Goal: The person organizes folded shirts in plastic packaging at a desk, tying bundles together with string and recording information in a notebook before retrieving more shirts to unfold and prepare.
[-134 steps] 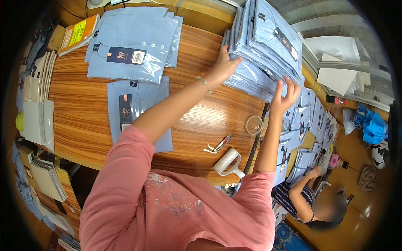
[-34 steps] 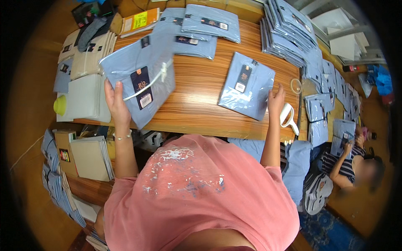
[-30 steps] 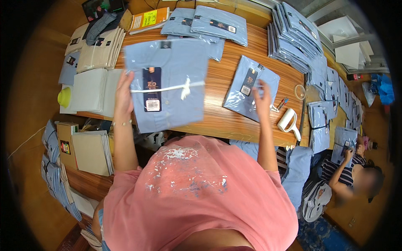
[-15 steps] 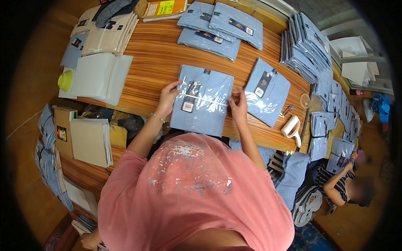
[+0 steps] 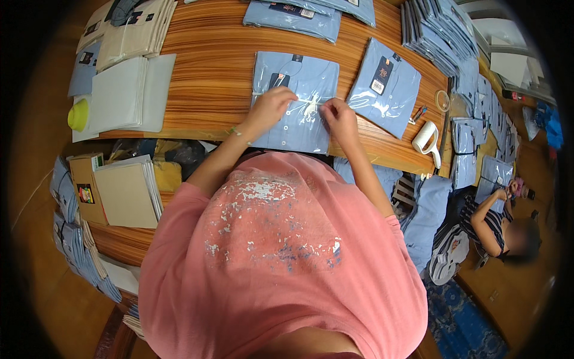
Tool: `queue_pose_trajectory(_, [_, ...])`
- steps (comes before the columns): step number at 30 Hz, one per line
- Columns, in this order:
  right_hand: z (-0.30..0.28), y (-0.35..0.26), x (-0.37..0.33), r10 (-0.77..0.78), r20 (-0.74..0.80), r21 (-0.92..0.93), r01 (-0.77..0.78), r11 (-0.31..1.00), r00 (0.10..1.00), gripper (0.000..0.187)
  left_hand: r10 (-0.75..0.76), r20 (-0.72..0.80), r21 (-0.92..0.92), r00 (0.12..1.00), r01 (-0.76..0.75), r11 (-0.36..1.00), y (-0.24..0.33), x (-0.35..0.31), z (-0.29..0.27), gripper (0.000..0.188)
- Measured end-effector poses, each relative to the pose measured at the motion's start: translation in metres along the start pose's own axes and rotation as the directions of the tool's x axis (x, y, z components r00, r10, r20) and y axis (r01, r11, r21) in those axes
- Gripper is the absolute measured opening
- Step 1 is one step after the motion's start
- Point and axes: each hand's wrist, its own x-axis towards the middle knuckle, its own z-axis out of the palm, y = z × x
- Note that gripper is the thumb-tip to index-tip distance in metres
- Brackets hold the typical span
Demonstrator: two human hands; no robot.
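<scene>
On the desk (image 5: 209, 72): one blue pack (image 5: 301, 130), lowered from mid-air, now flat. Left hand (image 5: 269, 111) and right hand (image 5: 342, 121): fingertips pinched on its white tie (image 5: 311, 108), so handling apparently passes from carrying to the tie.

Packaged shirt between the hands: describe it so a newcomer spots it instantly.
Find the wood-grain table; at its near edge lies a blue shirt in clear plastic. The left hand and right hand are at its middle. Unlike the packaged shirt just to its right, it has a white tie across it.
</scene>
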Motion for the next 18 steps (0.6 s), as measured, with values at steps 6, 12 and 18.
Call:
queue_pose_trajectory(6, [0.033,-0.003,0.002,-0.193,-0.135,-0.228,0.160,0.960,0.972,0.016,0.195,-0.041,0.135,0.980,-0.188,0.973,-0.002,0.021,0.035,0.014])
queue_pose_trajectory(12, [-0.028,0.001,-0.021,0.111,0.087,0.455,-0.138,0.880,0.990,0.009,0.120,0.055,0.089,0.991,-0.125,0.988,-0.014,0.032,0.028,0.007])
queue_pose_trajectory(18, [-0.110,0.061,-0.038,0.344,0.076,0.058,-0.348,0.936,0.936,0.012,-0.037,-0.083,-0.099,0.996,0.028,0.995,0.002,0.027,-0.017,0.009])
